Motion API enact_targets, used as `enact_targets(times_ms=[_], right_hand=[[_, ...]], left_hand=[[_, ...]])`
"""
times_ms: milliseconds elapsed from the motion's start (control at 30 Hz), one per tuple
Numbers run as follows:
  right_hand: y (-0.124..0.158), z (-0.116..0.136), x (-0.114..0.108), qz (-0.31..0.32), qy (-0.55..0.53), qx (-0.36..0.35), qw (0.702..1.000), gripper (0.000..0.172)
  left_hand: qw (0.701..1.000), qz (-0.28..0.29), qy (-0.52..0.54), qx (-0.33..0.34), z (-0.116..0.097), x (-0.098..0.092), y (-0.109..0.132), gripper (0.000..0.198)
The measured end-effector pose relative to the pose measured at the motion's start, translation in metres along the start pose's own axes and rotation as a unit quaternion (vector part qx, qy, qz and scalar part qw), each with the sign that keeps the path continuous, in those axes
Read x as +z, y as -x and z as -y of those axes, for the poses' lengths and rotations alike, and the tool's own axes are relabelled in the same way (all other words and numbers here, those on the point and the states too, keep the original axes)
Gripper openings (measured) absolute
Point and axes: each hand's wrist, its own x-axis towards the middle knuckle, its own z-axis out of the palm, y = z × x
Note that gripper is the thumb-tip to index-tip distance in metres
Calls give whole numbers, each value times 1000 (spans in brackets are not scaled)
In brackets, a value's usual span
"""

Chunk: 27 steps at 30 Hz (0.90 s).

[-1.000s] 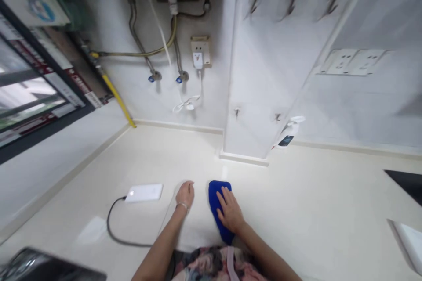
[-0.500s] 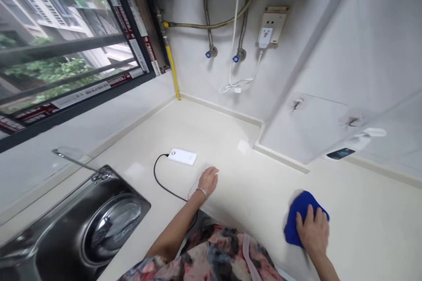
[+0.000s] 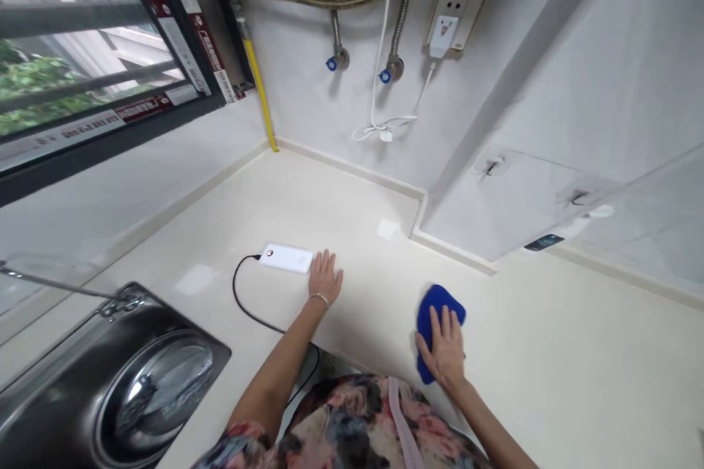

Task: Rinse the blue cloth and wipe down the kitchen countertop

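My left hand [image 3: 325,277] lies on the pale countertop [image 3: 363,322] with its fingers stretched out. It is right beside the end of a white power bank [image 3: 286,258]; I cannot tell whether they touch. A black cable [image 3: 236,289] runs from the power bank's other end toward the counter's front edge. Further right, my right hand [image 3: 444,344] rests flat with spread fingers on a blue cloth [image 3: 440,300], pressing it to the countertop. Part of the cloth is hidden under the palm.
A steel sink [image 3: 66,381] with a round, shiny basin and a faucet [image 3: 60,284] is at the left. A phone-like dark device [image 3: 544,242] is at the right wall. Hoses, blue-handled valves [image 3: 385,76] and a plugged socket [image 3: 459,11] line the back wall.
My right hand has slid the blue cloth to the left across the countertop. My left hand has shifted up beside the power bank, and its fingers have straightened. The view has tilted down.
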Motion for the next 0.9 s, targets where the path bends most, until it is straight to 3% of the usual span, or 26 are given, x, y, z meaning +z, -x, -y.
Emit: enact_targets(times_ms=[167, 333, 467, 633, 767, 900], right_hand=[[-56, 61, 6, 44, -41, -129, 990, 73], [-145, 95, 24, 36, -45, -161, 985, 75], [-222, 102, 40, 61, -30, -143, 987, 75], [-310, 95, 60, 76, 4, -61, 995, 75], [-371, 90, 77, 65, 20, -16, 998, 75], [-422, 103, 94, 62, 13, -19, 998, 77]], left_hand=[[999, 4, -53, -6, -10, 1, 6, 65], [995, 16, -96, -7, -12, -5, 7, 67], [995, 9, -101, -3, -9, -5, 8, 67], [995, -15, -95, 14, -5, -1, 11, 67], [994, -30, -102, 25, -2, 0, 13, 66], [994, -34, -102, 31, -1, 0, 15, 67]])
